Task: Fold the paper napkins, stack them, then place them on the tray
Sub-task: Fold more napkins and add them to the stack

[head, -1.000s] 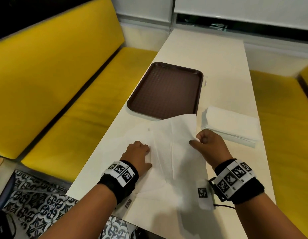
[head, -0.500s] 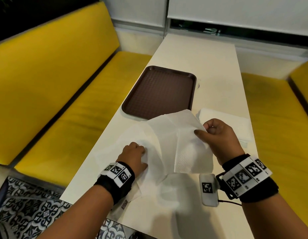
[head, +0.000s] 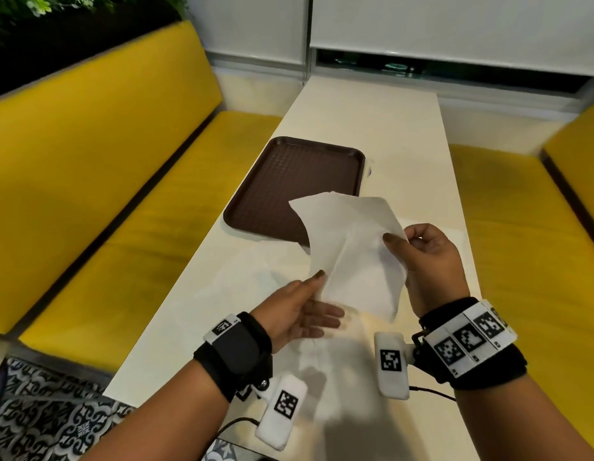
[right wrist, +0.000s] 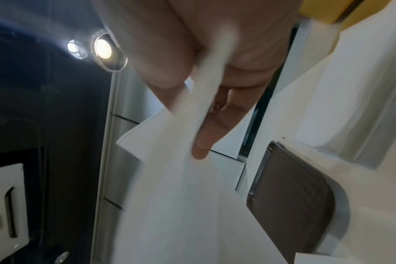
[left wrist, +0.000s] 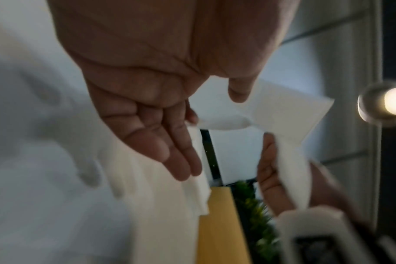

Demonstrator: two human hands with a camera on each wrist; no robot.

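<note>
White napkin [head: 352, 247] hangs pinched in the right hand [head: 428, 257]. The left hand [head: 299, 311] lies palm up, fingers relaxed, thumb touching its lower corner.

Held napkin [head: 352, 247] hangs between left fingers [head: 322, 316] and right fingers [head: 418, 232]; tray [head: 255, 207] ahead-left, open table [head: 399, 144] beyond, bench seats [head: 89, 161] flanking.

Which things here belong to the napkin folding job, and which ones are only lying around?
Job: napkin pinched by right hand; flat napkins on the table; brown tray.
Not job: yellow benches; plant; window blinds.
</note>
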